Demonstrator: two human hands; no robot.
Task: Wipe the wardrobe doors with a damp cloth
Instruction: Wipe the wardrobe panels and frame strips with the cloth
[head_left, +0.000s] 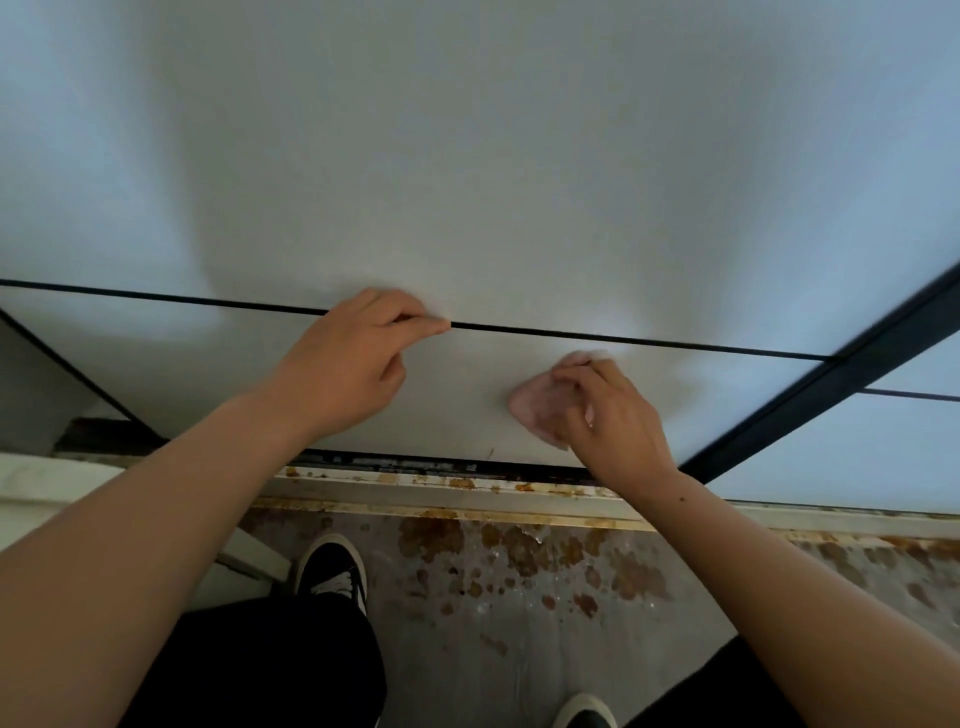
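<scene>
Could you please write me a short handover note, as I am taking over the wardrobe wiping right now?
The left hand holds nothing; its fingers are curled, with the fingertips at the black strip across the wardrobe door.
The right hand grips the pink cloth and presses it on the door's lower panel, below the strip.
Done: the cloth is on the low part of this door; no wet marks show which parts are finished.
Left: likely the rest of this door, and the neighbouring door to the right.
</scene>
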